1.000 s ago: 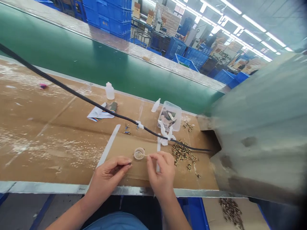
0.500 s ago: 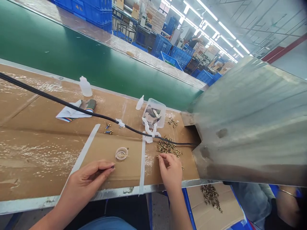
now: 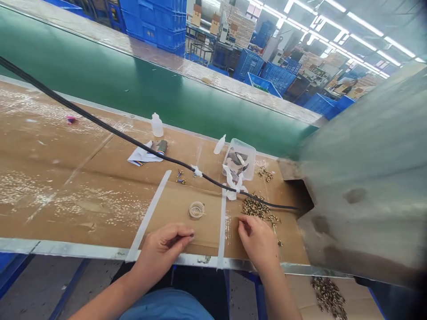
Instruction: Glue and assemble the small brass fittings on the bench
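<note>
My left hand (image 3: 166,243) is in a pinch above the cardboard mat, and a tiny dark piece (image 3: 191,235) shows at the fingertips. Just beyond it stands a small round clear dish (image 3: 196,210) with a thin stick lying in it. My right hand (image 3: 260,242) also has thumb and forefinger pressed together, at the near side of a pile of small brass-coloured parts (image 3: 254,206); whatever those fingers may hold is too small to make out. Several loose brass parts (image 3: 274,219) lie beside the right hand.
A black cable (image 3: 110,130) crosses over the bench. Behind it are a clear plastic tub (image 3: 251,171), two white bottles (image 3: 157,126) and a folded cloth (image 3: 143,154). A large metal housing (image 3: 360,191) blocks the right side. A green belt (image 3: 187,100) runs along the back.
The camera view has swung left, so everything appears further right. Both hands keep their pinches, with the left still by the dish and the right still by the brass pile.
</note>
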A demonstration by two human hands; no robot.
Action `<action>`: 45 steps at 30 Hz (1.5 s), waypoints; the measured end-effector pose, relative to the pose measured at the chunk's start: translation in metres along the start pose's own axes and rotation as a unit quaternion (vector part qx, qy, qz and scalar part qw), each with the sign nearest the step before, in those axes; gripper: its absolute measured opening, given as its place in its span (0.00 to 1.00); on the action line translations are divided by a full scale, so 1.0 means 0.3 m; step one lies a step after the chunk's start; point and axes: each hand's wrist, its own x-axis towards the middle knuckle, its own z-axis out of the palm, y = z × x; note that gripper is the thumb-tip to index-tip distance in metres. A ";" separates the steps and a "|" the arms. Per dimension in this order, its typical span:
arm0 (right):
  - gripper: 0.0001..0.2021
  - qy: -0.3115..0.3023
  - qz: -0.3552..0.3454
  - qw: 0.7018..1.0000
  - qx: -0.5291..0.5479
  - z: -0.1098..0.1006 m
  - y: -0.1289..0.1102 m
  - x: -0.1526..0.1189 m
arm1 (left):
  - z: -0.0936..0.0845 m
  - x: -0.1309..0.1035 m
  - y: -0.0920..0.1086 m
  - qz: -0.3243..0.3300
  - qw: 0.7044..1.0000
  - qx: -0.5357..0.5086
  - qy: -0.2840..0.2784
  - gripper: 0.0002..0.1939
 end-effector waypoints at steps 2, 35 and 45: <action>0.10 0.025 -0.016 0.999 0.026 0.005 -0.007 -0.008 | 0.005 -0.001 -0.004 -0.014 1.000 -0.019 -0.003 0.04; 0.05 -0.058 0.103 0.802 0.585 0.106 -0.278 -0.145 | 0.005 -0.012 0.019 -0.044 0.990 -0.098 -0.093 0.07; 0.03 -0.032 0.064 0.849 0.524 0.099 -0.280 -0.149 | 0.000 -0.006 0.021 -0.006 0.994 -0.049 -0.098 0.07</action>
